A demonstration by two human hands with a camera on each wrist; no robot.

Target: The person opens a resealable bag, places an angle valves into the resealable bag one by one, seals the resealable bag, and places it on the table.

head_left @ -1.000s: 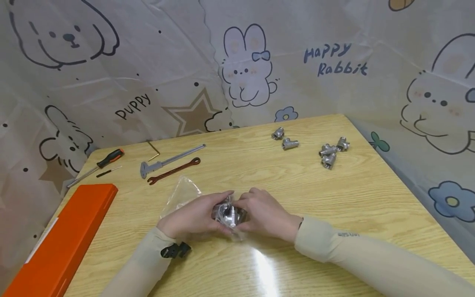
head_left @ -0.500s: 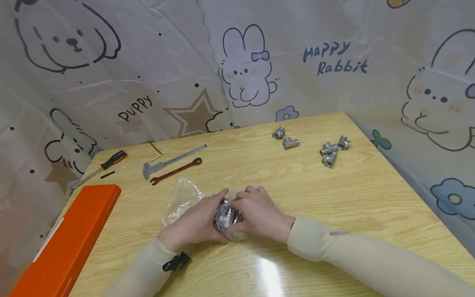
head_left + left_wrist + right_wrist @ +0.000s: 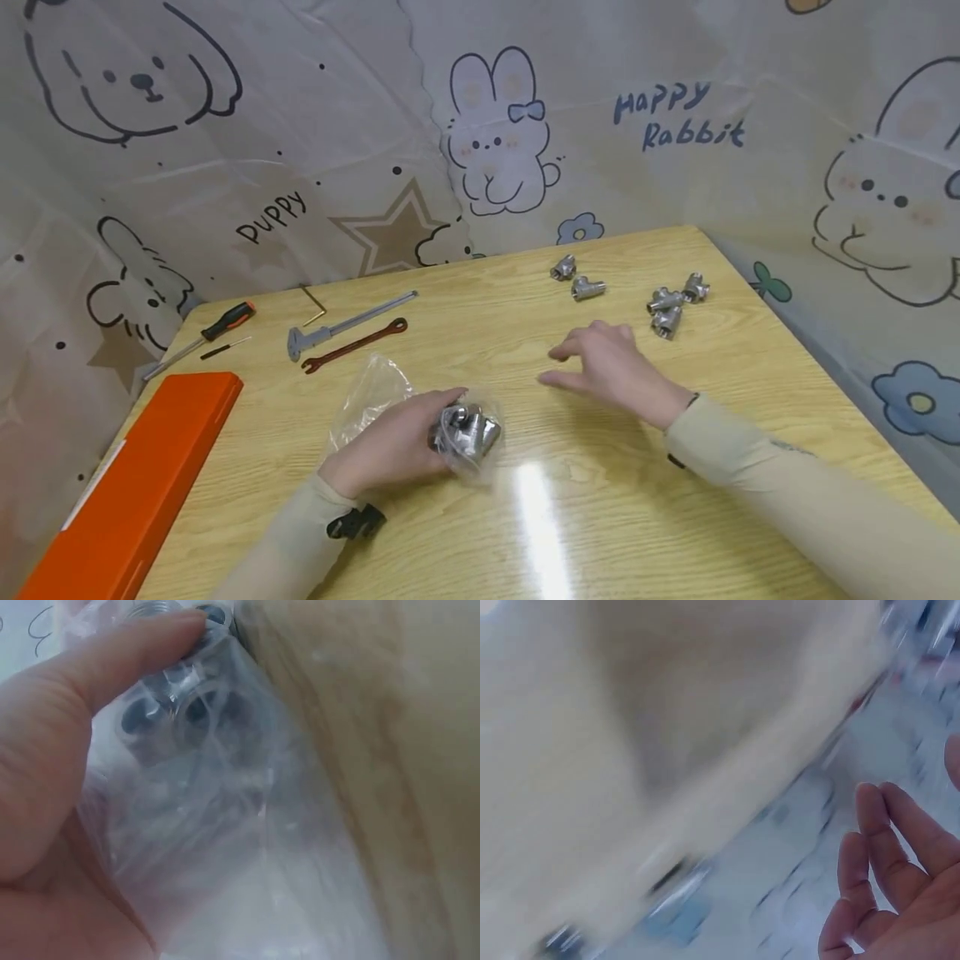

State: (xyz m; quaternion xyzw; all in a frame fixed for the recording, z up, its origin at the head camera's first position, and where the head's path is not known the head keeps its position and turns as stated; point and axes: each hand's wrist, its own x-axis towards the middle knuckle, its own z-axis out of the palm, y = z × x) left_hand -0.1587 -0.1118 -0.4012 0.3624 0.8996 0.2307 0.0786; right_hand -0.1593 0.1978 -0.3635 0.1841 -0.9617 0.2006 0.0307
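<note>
Left hand (image 3: pixel 390 446) grips a clear plastic bag (image 3: pixel 420 417) of metal pipe fittings (image 3: pixel 465 427) on the wooden table (image 3: pixel 600 500); the fingers curl round the packed end and the thumb presses on the fittings through the film, as the left wrist view confirms. The bundle lies at the fingertips, and the slack, empty part of the bag trails away behind the knuckles toward the far left, so the bag's long axis runs diagonally from near right to far left. Right hand (image 3: pixel 611 371) is released, fingers loosely spread and holding nothing, hovering over bare tabletop well apart from the bag. Beyond its fingertips lie two loose tee fittings (image 3: pixel 576 279); a cluster of fittings (image 3: pixel 672 304) sits just past its knuckles, near the far right table edge. Beyond the left hand lie a wrench (image 3: pixel 356 343), a caliper (image 3: pixel 345 324), a hex key (image 3: pixel 315 304) and a screwdriver (image 3: pixel 202 333); an orange case (image 3: pixel 127 492) lines the left edge. Open wood lies between the two hands.
</note>
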